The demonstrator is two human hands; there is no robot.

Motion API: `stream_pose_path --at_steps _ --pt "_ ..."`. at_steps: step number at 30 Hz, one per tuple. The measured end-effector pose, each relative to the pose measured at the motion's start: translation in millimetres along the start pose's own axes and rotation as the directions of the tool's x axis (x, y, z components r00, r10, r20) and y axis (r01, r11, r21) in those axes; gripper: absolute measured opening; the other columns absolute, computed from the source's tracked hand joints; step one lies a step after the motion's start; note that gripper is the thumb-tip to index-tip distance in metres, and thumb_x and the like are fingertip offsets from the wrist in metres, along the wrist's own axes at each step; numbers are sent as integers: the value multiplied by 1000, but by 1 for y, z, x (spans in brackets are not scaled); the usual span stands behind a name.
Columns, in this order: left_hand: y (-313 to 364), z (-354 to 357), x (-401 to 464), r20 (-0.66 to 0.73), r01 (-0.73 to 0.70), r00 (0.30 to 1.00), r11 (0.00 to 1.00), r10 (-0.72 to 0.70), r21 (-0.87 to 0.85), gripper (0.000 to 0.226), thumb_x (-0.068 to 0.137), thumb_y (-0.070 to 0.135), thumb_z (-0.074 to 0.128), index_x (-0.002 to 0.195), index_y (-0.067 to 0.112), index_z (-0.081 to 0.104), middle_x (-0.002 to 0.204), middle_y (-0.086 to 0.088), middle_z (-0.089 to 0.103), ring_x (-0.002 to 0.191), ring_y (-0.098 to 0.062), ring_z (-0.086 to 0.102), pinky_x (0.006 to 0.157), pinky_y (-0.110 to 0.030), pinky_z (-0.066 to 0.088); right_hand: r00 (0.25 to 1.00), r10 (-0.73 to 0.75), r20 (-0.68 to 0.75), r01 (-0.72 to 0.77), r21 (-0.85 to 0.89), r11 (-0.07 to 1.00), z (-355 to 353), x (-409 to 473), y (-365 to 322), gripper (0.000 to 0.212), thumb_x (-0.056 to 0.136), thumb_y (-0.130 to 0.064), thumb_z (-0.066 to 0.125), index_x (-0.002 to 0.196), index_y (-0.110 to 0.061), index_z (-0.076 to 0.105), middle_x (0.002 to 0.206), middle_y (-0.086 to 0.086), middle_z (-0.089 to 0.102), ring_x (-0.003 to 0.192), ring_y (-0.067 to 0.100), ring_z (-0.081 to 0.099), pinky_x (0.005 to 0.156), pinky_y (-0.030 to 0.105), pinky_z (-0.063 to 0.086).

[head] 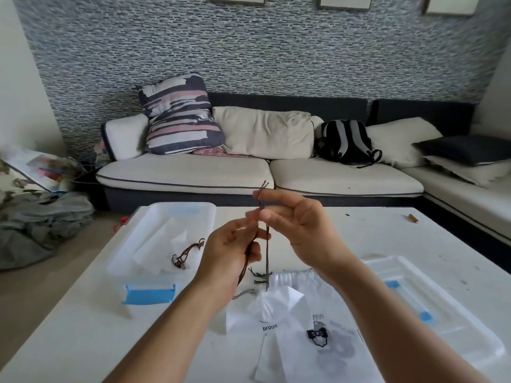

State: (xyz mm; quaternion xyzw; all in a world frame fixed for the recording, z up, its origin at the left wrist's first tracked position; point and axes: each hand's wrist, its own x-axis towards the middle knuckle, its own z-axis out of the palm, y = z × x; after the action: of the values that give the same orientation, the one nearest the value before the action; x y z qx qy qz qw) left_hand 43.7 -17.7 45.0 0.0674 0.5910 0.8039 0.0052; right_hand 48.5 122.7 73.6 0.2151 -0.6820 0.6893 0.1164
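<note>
Above the white table [83, 327], the right hand [300, 226] pinches the top of the brown strings [267, 254] while the left hand [231, 251] curls its fingers round them lower down.

Thin brown cords [267, 252] hang upright, pinched near the top by the right hand [301, 225]. Two short ends poke up above it. Another strand slants down through the left hand [229, 252].

Bare table [373, 230] lies open between the clear bin [132, 239] at left and lid [456, 322] at right; bags [290, 308] crowd the front.
</note>
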Motion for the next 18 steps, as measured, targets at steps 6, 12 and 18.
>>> stream_pose_path --at_steps 6,12,18 --pt "2 6 -5 11 160 987 979 -160 -128 28 99 -3 48 81 8 68 61 1 54 51 -4 49 47 -14 43 1000 13 20 -13 -22 1000 15 -5 15 22 85 -2 73 86 -22 82 92 5 79 86 29 68 80 42 57" --pt "5 1 -6 92 238 971 928 -221 -285 22 99 10 52 86 7 69 69 -3 64 58 -9 58 51 -16 47 985 115 -130 -105 84 991 13 -2 22 13 84 -2 73 84 -11 81 89 21 76 77 26 68 78 34 59" --pt "-2 -3 -5 17 126 992 989 -125 -75 15 76 20 76 88 11 78 78 -4 69 67 -9 60 59 -16 48 963 269 2 -264 207 942 7 1 28 35 86 -25 67 100 6 74 74 18 68 71 28 63 82 35 60"
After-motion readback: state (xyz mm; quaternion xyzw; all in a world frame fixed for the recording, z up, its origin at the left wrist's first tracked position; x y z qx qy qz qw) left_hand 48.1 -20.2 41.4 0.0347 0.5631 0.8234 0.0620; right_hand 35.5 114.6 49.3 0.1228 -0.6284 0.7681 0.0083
